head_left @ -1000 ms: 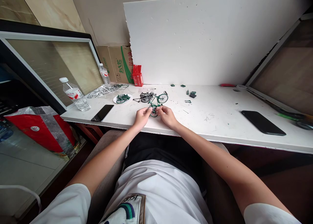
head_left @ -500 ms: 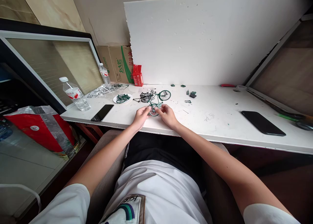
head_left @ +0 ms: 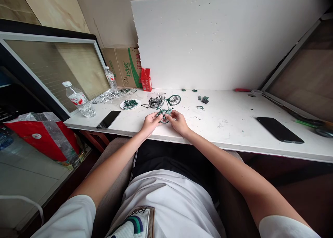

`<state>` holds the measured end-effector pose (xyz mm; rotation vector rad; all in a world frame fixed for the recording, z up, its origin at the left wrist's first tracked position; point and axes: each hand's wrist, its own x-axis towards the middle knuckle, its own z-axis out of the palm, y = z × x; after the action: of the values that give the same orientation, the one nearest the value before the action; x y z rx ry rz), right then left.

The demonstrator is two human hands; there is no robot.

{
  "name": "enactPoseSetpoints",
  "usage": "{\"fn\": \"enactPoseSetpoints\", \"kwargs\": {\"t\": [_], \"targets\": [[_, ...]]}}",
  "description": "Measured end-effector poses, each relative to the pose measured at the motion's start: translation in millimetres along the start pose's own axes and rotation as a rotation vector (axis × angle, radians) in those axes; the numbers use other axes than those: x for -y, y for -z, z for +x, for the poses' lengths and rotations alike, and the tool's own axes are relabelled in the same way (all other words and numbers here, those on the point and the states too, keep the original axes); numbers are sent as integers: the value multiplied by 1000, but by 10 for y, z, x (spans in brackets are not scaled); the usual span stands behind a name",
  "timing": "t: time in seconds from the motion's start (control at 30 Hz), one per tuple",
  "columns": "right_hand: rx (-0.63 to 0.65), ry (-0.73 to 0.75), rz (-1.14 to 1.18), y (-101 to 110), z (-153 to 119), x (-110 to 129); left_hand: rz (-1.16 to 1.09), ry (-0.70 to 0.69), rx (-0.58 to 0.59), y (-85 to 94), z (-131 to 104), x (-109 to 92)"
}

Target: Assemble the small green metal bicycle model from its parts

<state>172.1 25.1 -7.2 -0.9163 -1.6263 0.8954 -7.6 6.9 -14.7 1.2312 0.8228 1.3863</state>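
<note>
Both hands hold a small green model bicycle (head_left: 169,106) near the front edge of the white table. My left hand (head_left: 151,124) grips it at the left of the near wheel, fingers closed. My right hand (head_left: 179,122) pinches the same wheel area from the right, its thumb by a pale green part. The bicycle's far wheel (head_left: 174,100) points away from me. Just left of the bicycle lie dark model parts (head_left: 155,102). A white plate (head_left: 121,106) bears a heap of green wheel-like parts (head_left: 130,103).
Small green pieces (head_left: 205,98) lie right of the bicycle. One phone (head_left: 108,119) rests at the left, another phone (head_left: 280,130) at the right. A water bottle (head_left: 79,100) and a red box (head_left: 146,80) stand on the table. A white board (head_left: 223,40) rises behind.
The bicycle's far wheel has shifted slightly left and toward the back. Both hands keep their hold at nearly the same place.
</note>
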Motion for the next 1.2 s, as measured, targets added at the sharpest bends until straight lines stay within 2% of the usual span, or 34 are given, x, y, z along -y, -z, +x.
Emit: {"fn": "enactPoseSetpoints", "kwargs": {"t": [0.63,0.8,0.93,1.0,1.07,1.2], "targets": [[-31,-37,47,-5,12,-36,-12,13,-3,9,8,2],[-69,-77,30,106,96,-43,-73,-2,-62,5,19,1],[-99,80,-257,344,178,-18,-102,-26,-120,22,43,28],[-59,146,-447,485,211,-14,-97,-35,-147,35,53,41],[49,125,-602,609,239,-18,-85,-40,-164,46,59,49],[265,-38,-808,729,260,-17,-73,-35,-170,56,57,53]]}}
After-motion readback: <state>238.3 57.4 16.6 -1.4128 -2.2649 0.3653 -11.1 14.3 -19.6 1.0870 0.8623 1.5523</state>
